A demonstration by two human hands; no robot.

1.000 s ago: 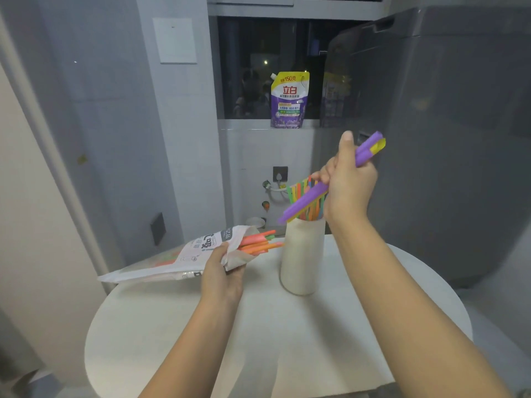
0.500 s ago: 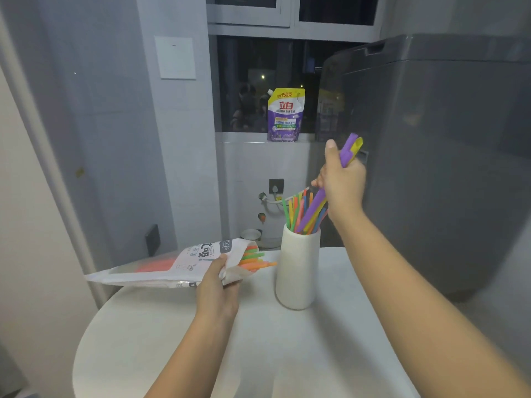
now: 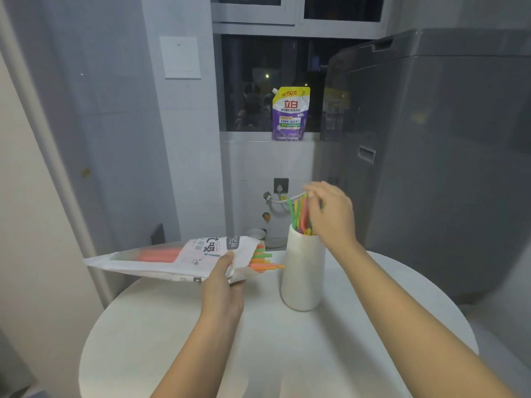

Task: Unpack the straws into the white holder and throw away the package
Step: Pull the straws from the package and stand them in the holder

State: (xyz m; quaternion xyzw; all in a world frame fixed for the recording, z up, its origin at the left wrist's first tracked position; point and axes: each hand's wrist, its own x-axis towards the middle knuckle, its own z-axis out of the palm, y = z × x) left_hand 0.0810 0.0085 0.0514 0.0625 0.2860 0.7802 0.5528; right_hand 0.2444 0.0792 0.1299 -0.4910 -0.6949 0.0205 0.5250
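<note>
— What's at the left side of the desk (image 3: 287, 354)?

— My left hand (image 3: 222, 278) grips the white package (image 3: 178, 259) near its open mouth, thumb on top, fingers curled under. It lies nearly flat, its closed end jutting past the desk's left rim toward the wall. It is thin, crinkly printed film; orange and green straw ends (image 3: 263, 261) poke out of the mouth, pointing at the holder.

— And the room between?

— A narrow gap separates those straw tips from the white holder (image 3: 303, 274). In front of both, the round, smooth pale desk top lies bare down to its near edge.

— The holder itself?

— A tall, faintly ribbed white cylinder, upright near the desk's far edge. A bunch of green, yellow, orange and pink straws (image 3: 300, 212) stands in it, fanned leftward.

— Your right hand?

— My right hand (image 3: 330, 214) hovers at the straw tops, fingers loosely bent among them; whether they pinch one I cannot tell through the blur. Just right of it stands a large grey washing machine (image 3: 431, 168), close to the desk's right rim.
</note>
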